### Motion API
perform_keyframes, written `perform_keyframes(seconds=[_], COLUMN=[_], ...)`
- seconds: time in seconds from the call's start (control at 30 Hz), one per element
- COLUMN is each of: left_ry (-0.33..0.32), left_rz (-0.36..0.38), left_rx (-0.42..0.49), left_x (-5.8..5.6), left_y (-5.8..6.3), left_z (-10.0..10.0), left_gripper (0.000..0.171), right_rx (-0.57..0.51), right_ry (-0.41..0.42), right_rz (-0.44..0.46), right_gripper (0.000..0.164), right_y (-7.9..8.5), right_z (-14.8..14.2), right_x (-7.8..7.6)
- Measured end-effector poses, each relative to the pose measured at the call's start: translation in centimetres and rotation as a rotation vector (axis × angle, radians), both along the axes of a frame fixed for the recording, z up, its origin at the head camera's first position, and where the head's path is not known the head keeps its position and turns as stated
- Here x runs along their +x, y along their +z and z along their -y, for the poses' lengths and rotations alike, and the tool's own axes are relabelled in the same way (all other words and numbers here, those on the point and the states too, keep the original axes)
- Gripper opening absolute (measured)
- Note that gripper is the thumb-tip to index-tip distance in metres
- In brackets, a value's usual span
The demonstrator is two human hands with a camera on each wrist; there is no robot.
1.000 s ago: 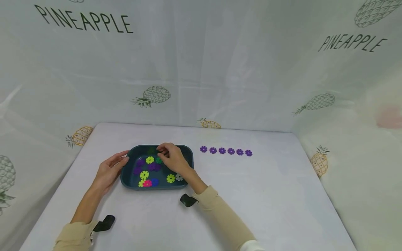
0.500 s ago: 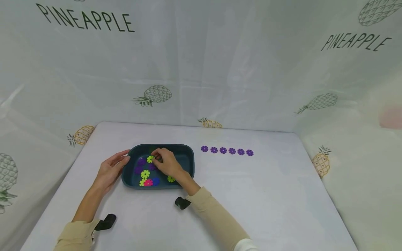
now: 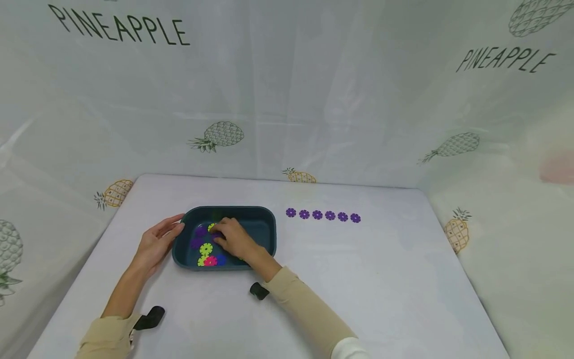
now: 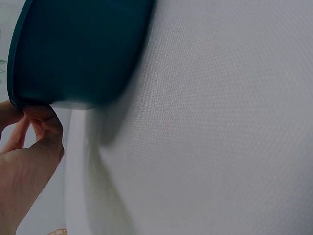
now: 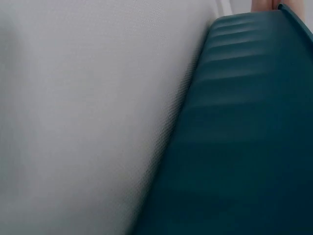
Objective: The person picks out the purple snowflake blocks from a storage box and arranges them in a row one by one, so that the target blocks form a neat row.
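A dark teal tray point(image 3: 255, 213) lies on the table with several flower-shaped plastic discs in it. Its left end is gripped by my left hand point(image 3: 157, 242), thumb and fingers at the rim; the left wrist view shows the fingertips point(image 4: 41, 111) pinching the tray's edge. Inside the tray, my right hand point(image 3: 239, 242) reaches down with bent fingers at a purple flower disc point(image 3: 216, 235). Whether the fingertips pinch that disc is hidden. Yellow-green discs point(image 3: 206, 249), a pink disc point(image 3: 210, 261) and a blue disc point(image 3: 221, 260) lie nearby.
Right of the tray, several purple flower discs point(image 3: 317, 215) form a straight row on the white table point(image 3: 381, 279). A pale curtain point(image 3: 336, 99) printed with pineapples hangs behind the table. Only the tray's outer wall point(image 5: 244, 98) and the table appear in the right wrist view.
My right hand has moved left and toward the tray's middle, from the green disc to the purple ones. The left hand keeps its place on the rim.
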State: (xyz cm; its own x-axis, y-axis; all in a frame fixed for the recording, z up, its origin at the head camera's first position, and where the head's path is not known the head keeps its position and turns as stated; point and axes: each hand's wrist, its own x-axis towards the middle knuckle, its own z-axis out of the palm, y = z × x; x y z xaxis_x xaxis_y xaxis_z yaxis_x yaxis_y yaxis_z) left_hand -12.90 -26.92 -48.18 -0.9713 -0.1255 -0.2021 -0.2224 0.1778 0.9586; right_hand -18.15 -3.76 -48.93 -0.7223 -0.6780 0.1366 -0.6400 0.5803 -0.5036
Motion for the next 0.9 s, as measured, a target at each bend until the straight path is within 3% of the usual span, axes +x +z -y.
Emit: perform_keyframes(seconds=[0.33,0.6,0.9], left_ry=[-0.016,0.004,0.003], left_rz=[-0.011,-0.010,-0.004], left_rx=[0.016,-0.004,0.006], left_x=[0.0,0.2,0.2], left_y=[-0.1,-0.1,0.0], left_z=[-0.1,0.0,-0.1], left_gripper=[0.066,0.065,0.065], right_rx=[-0.046,-0.109,-0.214], right_ry=[-0.016,0.002,-0.047], right_rz=[0.085,0.099,0.098], right_gripper=[0.022,0.020,0.019], right_y=[0.8,1.7,2.6], right_z=[-1.7,-3.7,-5.9], right_x=[0.6,0.3,0.1])
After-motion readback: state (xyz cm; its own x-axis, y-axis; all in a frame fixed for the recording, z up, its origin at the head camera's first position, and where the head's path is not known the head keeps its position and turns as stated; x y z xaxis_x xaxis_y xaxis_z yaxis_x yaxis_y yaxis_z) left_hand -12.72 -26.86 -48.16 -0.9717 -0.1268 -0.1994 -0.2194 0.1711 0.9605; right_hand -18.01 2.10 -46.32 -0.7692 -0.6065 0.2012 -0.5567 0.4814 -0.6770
